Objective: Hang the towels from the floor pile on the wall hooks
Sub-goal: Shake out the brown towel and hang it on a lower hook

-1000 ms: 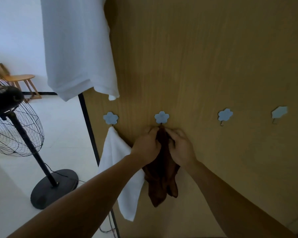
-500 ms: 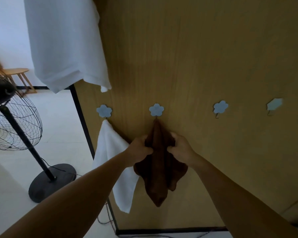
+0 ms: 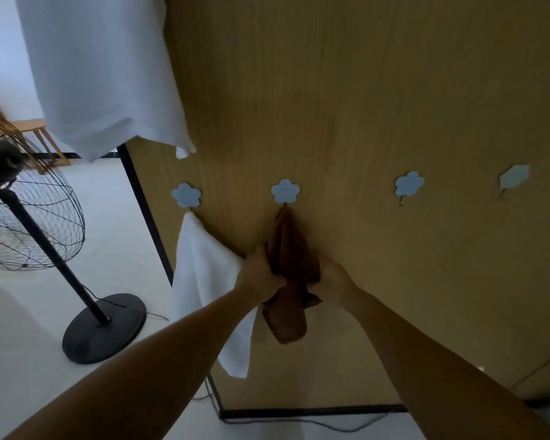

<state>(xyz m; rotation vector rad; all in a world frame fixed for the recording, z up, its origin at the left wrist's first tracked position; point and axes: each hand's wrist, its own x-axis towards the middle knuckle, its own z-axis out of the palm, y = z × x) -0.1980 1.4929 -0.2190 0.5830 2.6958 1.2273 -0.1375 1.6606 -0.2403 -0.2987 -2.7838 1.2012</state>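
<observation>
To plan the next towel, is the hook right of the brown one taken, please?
No, that hook is bare beside the brown towel.

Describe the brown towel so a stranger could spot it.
The wooden wall panel carries blue flower hooks. The brown towel hangs from the second hook from the left, gripped by the left hand and right hand. Its neighbour is a white towel.

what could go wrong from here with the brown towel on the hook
1. The brown towel hangs from the second flower hook by a narrow bunched tip while the left hand and right hand grip it lower down; a downward tug might slip it off.
2. The left hand sits right by the white towel, so pulling away could drag that one off the first flower hook.
</observation>
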